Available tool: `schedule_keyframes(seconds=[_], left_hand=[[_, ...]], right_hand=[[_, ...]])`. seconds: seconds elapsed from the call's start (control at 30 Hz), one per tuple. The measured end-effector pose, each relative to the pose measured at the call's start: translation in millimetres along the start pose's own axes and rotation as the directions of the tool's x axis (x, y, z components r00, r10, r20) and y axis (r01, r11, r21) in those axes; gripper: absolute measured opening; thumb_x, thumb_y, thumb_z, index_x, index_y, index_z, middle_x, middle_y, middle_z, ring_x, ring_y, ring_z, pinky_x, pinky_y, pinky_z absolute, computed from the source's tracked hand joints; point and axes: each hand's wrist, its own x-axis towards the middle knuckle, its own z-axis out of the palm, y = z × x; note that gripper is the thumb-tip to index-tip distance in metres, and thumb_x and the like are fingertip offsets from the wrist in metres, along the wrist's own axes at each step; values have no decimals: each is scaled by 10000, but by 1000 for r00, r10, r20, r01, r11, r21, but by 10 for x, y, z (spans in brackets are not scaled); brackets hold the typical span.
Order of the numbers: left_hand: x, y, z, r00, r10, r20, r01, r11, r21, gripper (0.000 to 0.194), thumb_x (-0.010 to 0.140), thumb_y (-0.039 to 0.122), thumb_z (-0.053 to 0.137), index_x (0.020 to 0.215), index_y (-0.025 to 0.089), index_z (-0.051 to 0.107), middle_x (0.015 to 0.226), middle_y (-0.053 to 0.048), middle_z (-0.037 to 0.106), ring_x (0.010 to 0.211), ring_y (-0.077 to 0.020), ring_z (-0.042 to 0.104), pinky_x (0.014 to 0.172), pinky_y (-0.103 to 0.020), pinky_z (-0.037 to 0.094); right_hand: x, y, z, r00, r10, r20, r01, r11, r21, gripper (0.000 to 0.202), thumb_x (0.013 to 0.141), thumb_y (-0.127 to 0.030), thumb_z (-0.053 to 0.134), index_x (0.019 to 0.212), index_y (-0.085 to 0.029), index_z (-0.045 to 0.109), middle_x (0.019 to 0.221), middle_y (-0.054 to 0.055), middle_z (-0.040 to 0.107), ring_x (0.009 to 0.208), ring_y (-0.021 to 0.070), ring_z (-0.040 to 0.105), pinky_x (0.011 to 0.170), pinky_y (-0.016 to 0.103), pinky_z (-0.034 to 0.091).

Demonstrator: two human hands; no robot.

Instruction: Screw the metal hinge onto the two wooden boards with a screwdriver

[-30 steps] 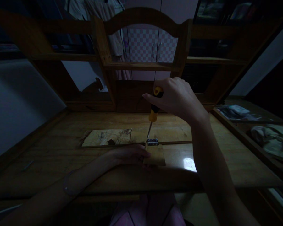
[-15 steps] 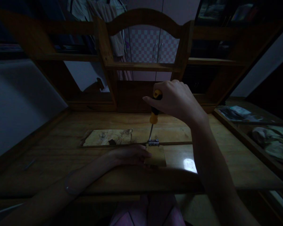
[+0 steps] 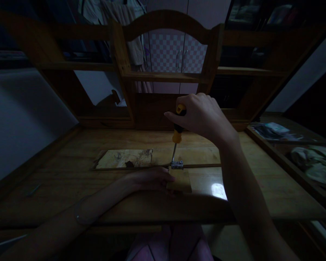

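Observation:
A yellow and black screwdriver stands nearly upright, its shaft pointing down to a small metal hinge. Wrapped round the top of its handle is my right hand, thumb stretched out to the left. The hinge sits at the far edge of a small wooden block. My left hand grips that block from its left side, with some fingers hidden beneath or behind it. Small screws seem to show on the hinge, but the dim light blurs them. The tip's exact contact is too small to make out.
The wooden desk top has a worn strip with peeled surface. A wooden shelf frame rises at the back. A thin object lies at left. On the right side shelf are papers and crumpled cloth.
Hardly anything differs. The screwdriver and my right hand have shifted very slightly; both hands keep their grips.

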Motion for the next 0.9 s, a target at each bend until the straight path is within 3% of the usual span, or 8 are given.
schedule_keyframes(seconds=[0.27, 0.4, 0.67, 0.9], left_hand=[[-6, 7, 15, 1000, 9, 30, -9, 1000, 5, 323, 799, 276, 782, 1037, 79, 686, 968, -118, 728, 835, -189, 699, 811, -320, 549], [-5, 12, 17, 1000, -4, -13, 4, 1000, 6, 328, 780, 269, 797, 1035, 94, 689, 970, -99, 729, 828, -179, 696, 783, -300, 549], [25, -16, -46, 999, -2, 43, 0, 999, 43, 366, 790, 316, 790, 1063, 92, 692, 1002, -116, 732, 828, -178, 700, 787, -291, 558], [-6, 4, -13, 997, 13, 71, -19, 997, 72, 330, 839, 316, 738, 1086, 100, 701, 1031, -119, 735, 854, -181, 704, 851, -297, 557]], right_hand=[[-2, -11, -1, 1000, -6, 24, 6, 1000, 1, 418, 923, -537, 520, 933, -167, 714, 830, 123, 696, 806, 262, 613, 698, 344, 367], [-4, -29, -11, 999, -11, 42, 11, 1000, 8, 401, 925, -535, 531, 915, -172, 702, 837, 116, 696, 804, 253, 611, 702, 339, 363], [-76, -8, -138, 984, -119, 136, 107, 989, 99, 338, 913, -520, 580, 917, -196, 674, 828, 62, 686, 770, 208, 607, 672, 307, 340], [-141, -85, -227, 989, -56, 137, 50, 998, 48, 475, 932, -600, 473, 870, -171, 665, 811, 99, 688, 763, 238, 623, 648, 321, 340]])
